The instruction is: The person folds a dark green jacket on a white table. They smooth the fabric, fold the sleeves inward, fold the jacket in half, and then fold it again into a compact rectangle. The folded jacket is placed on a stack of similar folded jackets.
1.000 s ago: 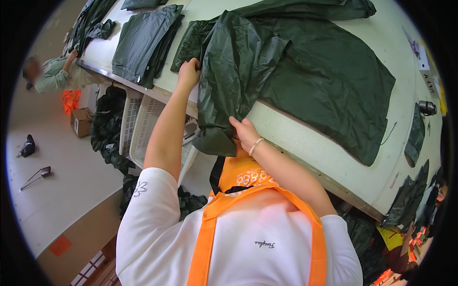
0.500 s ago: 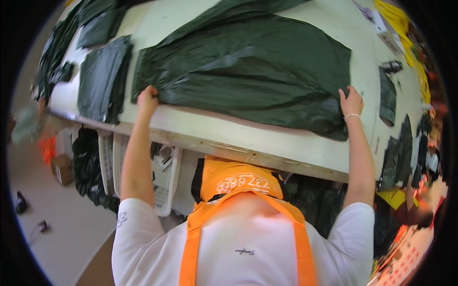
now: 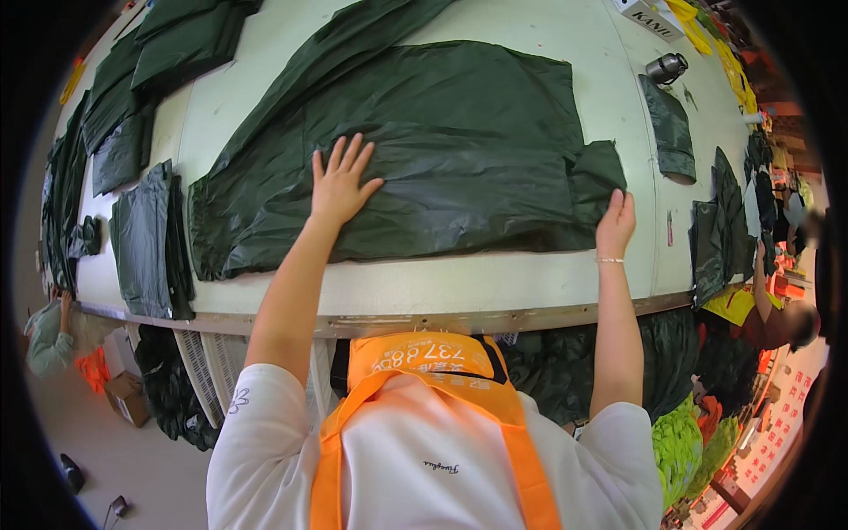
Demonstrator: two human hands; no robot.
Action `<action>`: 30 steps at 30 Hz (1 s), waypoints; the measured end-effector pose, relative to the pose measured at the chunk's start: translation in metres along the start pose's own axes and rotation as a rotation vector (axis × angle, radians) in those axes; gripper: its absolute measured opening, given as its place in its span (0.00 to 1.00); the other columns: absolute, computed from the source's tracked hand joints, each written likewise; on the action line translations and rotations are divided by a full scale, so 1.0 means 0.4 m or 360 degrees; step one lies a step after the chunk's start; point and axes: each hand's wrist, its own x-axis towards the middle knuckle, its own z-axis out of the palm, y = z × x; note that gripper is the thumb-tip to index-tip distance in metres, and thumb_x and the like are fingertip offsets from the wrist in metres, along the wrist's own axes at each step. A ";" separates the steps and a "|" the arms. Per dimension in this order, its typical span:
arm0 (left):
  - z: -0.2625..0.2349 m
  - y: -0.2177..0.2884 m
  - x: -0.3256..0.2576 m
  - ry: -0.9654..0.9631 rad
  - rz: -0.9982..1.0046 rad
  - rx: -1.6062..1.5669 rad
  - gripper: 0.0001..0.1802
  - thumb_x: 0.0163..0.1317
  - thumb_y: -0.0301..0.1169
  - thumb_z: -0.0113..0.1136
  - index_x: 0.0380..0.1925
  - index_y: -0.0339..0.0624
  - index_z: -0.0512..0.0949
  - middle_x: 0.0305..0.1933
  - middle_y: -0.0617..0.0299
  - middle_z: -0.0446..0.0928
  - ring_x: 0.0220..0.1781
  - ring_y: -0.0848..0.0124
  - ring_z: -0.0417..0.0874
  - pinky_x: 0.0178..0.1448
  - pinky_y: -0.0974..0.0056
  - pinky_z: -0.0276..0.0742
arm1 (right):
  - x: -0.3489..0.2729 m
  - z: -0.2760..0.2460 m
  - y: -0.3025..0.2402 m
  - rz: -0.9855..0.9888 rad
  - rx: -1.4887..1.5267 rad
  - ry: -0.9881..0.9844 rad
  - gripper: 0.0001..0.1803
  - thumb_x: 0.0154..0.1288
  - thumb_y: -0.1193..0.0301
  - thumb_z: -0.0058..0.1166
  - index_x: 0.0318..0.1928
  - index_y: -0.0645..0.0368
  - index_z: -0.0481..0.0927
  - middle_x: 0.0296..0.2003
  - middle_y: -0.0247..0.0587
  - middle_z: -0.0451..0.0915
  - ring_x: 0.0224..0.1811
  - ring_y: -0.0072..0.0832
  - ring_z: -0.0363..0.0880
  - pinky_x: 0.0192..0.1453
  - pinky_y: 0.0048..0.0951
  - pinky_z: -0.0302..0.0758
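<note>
A dark green, shiny garment (image 3: 459, 185) lies spread and wrinkled across the white table in front of me. One long part of it stretches away toward the far edge. My left hand (image 3: 341, 184) rests flat on its near left half, fingers spread. At the garment's right end, my right hand (image 3: 616, 225) has its fingers closed on the corner of a small turned flap (image 3: 598, 172). The fabric between those fingertips is partly hidden.
Folded dark green garments (image 3: 146, 243) and a larger stack (image 3: 190, 49) lie left. Right are a metal flask (image 3: 666, 68), a box (image 3: 651, 18), a small folded piece (image 3: 669, 128) and a pen (image 3: 670, 227). White crates (image 3: 208, 371) stand below the table edge (image 3: 424, 323). Other people work at both sides.
My left hand has let go of the near left corner and moved inward, now flat on the fabric. The right hand stays at the right end, where a flap now shows. The view has shifted.
</note>
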 end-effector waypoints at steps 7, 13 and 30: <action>-0.070 -0.059 0.000 -0.0104 0.0139 -0.0450 0.39 0.56 0.53 0.58 0.67 0.55 0.62 0.74 0.64 0.52 0.76 0.56 0.48 0.73 0.40 0.40 | -0.043 0.008 0.122 -0.0015 -0.0420 -0.0228 0.18 0.67 0.67 0.50 0.55 0.59 0.72 0.49 0.50 0.75 0.53 0.45 0.72 0.59 0.40 0.66; -0.073 -0.189 -0.133 -0.0316 -0.0027 -0.0107 0.43 0.49 0.56 0.62 0.66 0.56 0.63 0.74 0.63 0.53 0.75 0.53 0.49 0.73 0.41 0.40 | 0.010 0.142 0.017 -0.0835 -0.1009 -0.1095 0.31 0.65 0.63 0.50 0.68 0.48 0.61 0.70 0.39 0.56 0.72 0.42 0.50 0.73 0.50 0.46; 0.022 -0.478 0.549 -0.0104 -0.1125 -0.0549 0.33 0.62 0.56 0.51 0.48 0.34 0.77 0.49 0.38 0.76 0.56 0.47 0.75 0.56 0.51 0.71 | 0.615 0.717 -0.118 -0.0673 -0.1535 -0.1492 0.38 0.54 0.76 0.61 0.65 0.51 0.62 0.57 0.45 0.74 0.61 0.40 0.69 0.72 0.43 0.55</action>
